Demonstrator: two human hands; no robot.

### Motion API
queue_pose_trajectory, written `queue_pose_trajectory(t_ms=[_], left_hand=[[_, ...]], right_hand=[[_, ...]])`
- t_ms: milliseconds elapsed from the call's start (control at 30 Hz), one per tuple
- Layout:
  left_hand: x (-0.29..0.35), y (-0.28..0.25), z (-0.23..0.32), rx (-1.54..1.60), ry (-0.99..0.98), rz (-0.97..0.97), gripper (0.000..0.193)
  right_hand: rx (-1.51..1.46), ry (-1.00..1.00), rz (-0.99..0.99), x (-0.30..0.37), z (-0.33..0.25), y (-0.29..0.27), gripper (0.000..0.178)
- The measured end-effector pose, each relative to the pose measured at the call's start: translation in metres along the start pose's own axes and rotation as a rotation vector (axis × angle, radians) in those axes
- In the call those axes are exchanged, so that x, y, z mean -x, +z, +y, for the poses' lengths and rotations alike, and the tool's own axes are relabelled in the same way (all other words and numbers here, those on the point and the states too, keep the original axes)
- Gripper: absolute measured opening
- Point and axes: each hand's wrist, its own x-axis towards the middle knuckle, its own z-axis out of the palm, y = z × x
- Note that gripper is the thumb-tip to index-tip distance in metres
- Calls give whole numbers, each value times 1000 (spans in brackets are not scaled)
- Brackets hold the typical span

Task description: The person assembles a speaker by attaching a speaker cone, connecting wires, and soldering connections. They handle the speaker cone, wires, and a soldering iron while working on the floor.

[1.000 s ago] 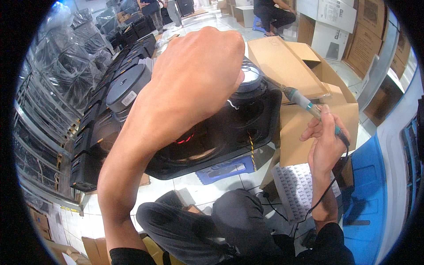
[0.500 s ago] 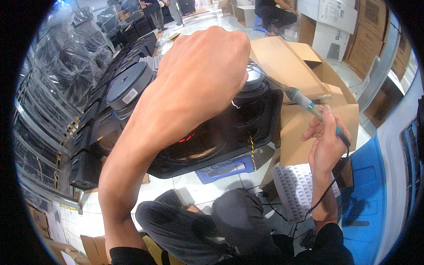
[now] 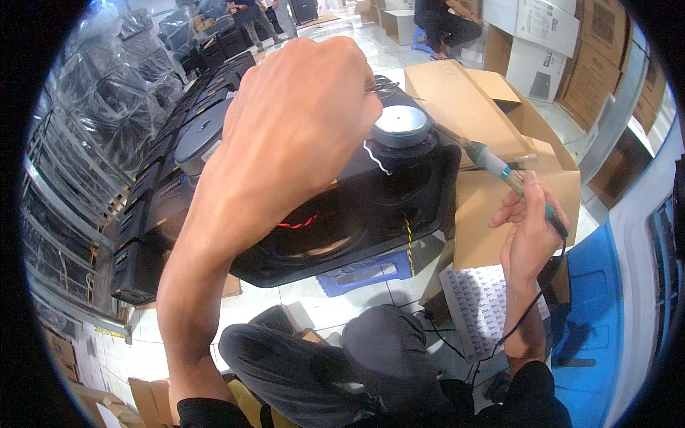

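My right hand point(image 3: 529, 232) holds a soldering iron point(image 3: 492, 162) with a clear and teal handle, its tip pointing left towards the black speaker cabinet point(image 3: 428, 214). A black cord trails from the handle's end. Closed in a fist, my left hand point(image 3: 303, 114) is raised over the cabinet. Its fingertips are hidden, with thin wire point(image 3: 387, 87) showing just beyond them. Beside that fist a silver round speaker magnet point(image 3: 402, 123) stands on the cabinet. A white wire point(image 3: 377, 158) hangs near it. Behind my left wrist is a larger black speaker driver point(image 3: 198, 139), and below it a red wire point(image 3: 300, 222).
An opened cardboard box point(image 3: 524, 207) stands right of the cabinet, a flat cardboard piece point(image 3: 460, 107) on top. A blue stool point(image 3: 364, 274) is under the cabinet. Plastic-wrapped goods point(image 3: 114, 78) fill the left. A blue plastic surface point(image 3: 589, 314) lies at right. Another person point(image 3: 446, 28) sits far back.
My left hand has shifted left and slightly up, uncovering the silver magnet and more of the white wire. My right hand and the soldering iron have barely moved.
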Motion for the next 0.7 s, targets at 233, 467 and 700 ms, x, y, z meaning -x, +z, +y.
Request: queue_pose_trajectory(t_ms=[233, 467, 700], left_hand=[[7, 2, -5, 35, -31, -16, 30], [13, 6, -7, 73, -72, -21, 30], [14, 10, -10, 72, -68, -7, 28]], right_hand=[[1, -6, -1, 0, 0, 0, 27], [9, -16, -7, -1, 1, -1, 26], [24, -31, -12, 0, 2, -1, 29]])
